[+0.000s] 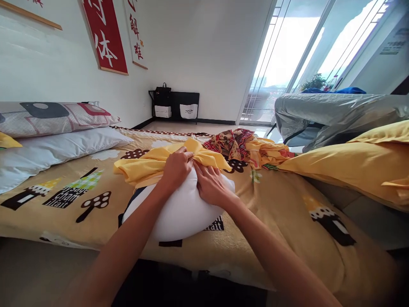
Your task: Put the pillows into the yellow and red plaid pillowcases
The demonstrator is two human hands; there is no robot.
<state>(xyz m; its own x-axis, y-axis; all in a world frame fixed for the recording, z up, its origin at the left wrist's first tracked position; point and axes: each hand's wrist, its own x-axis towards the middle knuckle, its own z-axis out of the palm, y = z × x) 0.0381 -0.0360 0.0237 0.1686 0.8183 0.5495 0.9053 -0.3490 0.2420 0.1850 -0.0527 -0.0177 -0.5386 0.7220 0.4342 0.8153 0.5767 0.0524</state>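
A plump white pillow (179, 213) lies on the bed in front of me, its far end partly inside a yellow pillowcase (150, 165). My left hand (177, 167) is closed on the bunched edge of the yellow pillowcase at the pillow's far end. My right hand (210, 185) rests on top of the pillow just right of it, its fingers pressed against the same bunched fabric.
The bed carries a tan patterned sheet (271, 200). Two pillows (60, 132) are stacked at the left. A crumpled red patterned cloth (231, 143) lies beyond, a yellow duvet (354, 164) at the right. A grey covered object (335, 113) and glass doors stand behind.
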